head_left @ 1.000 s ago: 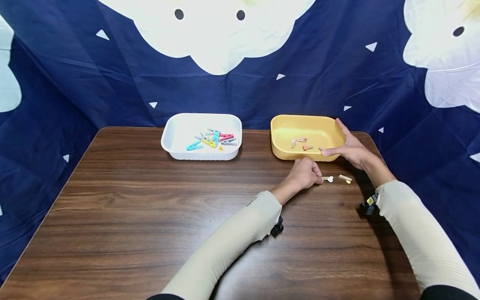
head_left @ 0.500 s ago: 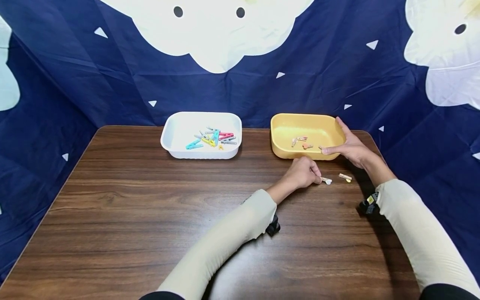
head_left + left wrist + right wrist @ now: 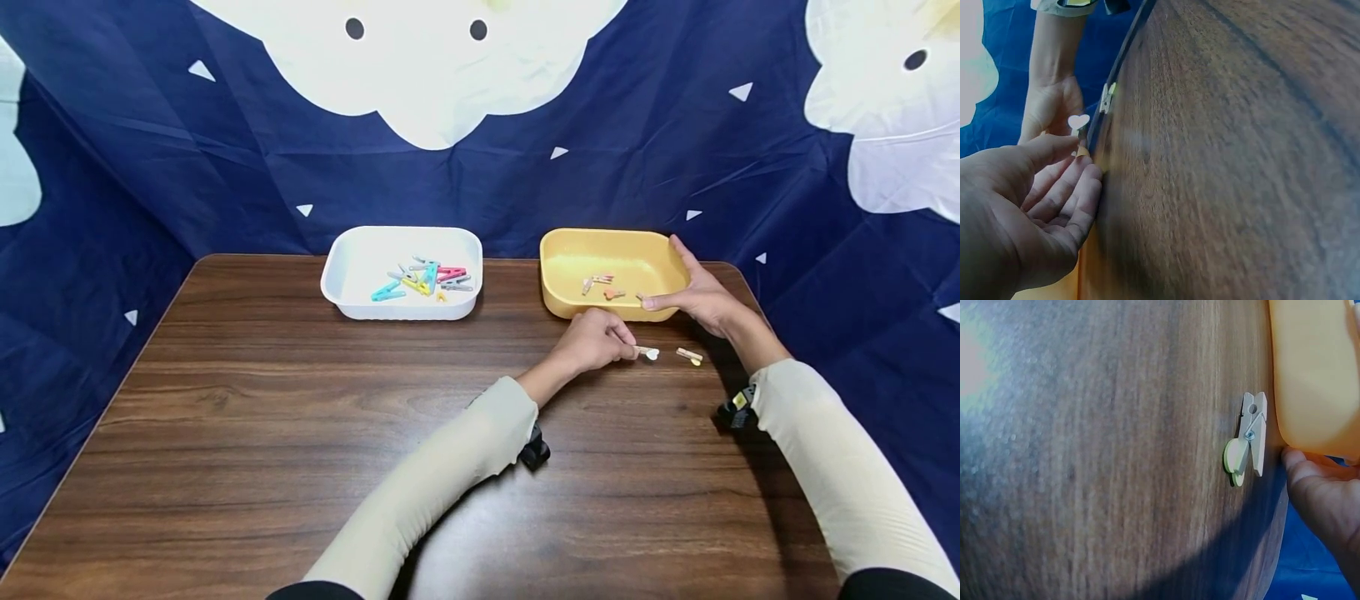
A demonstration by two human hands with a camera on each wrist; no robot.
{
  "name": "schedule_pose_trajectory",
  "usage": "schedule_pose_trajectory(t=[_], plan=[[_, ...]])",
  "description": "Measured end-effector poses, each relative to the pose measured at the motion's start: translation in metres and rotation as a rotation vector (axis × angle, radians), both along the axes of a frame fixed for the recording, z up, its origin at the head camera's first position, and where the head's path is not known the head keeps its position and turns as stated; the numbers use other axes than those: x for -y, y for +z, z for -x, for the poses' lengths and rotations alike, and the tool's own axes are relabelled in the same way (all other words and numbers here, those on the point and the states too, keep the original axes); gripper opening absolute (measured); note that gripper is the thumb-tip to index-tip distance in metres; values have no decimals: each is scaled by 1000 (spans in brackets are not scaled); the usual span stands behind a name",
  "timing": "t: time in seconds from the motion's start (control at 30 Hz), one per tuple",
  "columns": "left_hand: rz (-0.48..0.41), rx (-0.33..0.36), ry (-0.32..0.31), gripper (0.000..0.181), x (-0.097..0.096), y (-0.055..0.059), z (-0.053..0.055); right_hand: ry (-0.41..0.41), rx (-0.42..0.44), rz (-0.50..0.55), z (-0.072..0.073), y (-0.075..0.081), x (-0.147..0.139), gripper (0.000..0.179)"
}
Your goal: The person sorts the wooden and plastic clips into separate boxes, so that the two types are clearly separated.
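My left hand (image 3: 592,340) pinches a small wooden clothespin with a white heart (image 3: 651,354) between thumb and fingertips, just in front of the yellow basin (image 3: 600,309). The heart (image 3: 1079,122) sticks out beyond the thumb in the left wrist view. My right hand (image 3: 703,300) holds the basin's right end, thumb along the near rim and a finger up along the side. Another wooden clothespin (image 3: 1252,434), with a yellow-green decoration, lies on the table below the right hand. Several small clothespins (image 3: 602,279) lie inside the yellow basin.
To the left stands a white basin (image 3: 352,306) with several colourful plastic clothespins (image 3: 429,275) in it. Both basins are near the far edge of the brown wooden table (image 3: 262,433). A dark blue curtain (image 3: 247,179) hangs behind it.
My left hand has moved a little to the left with the white-heart clothespin, whose heart end has shifted too. The right hand stays at the yellow basin.
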State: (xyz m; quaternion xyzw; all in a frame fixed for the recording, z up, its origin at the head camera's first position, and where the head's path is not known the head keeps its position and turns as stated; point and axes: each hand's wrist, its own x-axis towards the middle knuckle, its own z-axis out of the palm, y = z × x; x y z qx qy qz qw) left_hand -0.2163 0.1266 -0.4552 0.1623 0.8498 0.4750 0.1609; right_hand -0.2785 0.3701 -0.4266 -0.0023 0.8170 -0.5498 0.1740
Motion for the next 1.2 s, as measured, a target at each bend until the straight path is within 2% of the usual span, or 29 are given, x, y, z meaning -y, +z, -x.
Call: schedule_pose_trajectory(t=[0.23, 0.3, 0.6, 0.8, 1.03, 1.2], plan=[[-116, 42, 14, 9, 12, 20, -16, -5, 2, 6, 0, 0, 0, 146], [-122, 39, 17, 8, 14, 21, -17, -5, 0, 8, 0, 0, 1, 146], [-196, 81, -1, 6, 21, 23, -17, 5, -20, 8, -1, 1, 1, 145], [-256, 128, -9, 7, 27, 29, -18, -1, -13, -15, 0, 1, 0, 146], [-292, 134, -22, 5, 31, 35, -19, -4, -11, -19, -1, 1, 1, 147], [-354, 160, -42, 7, 35, 42, -18, -6, -15, -15, -1, 1, 1, 147]])
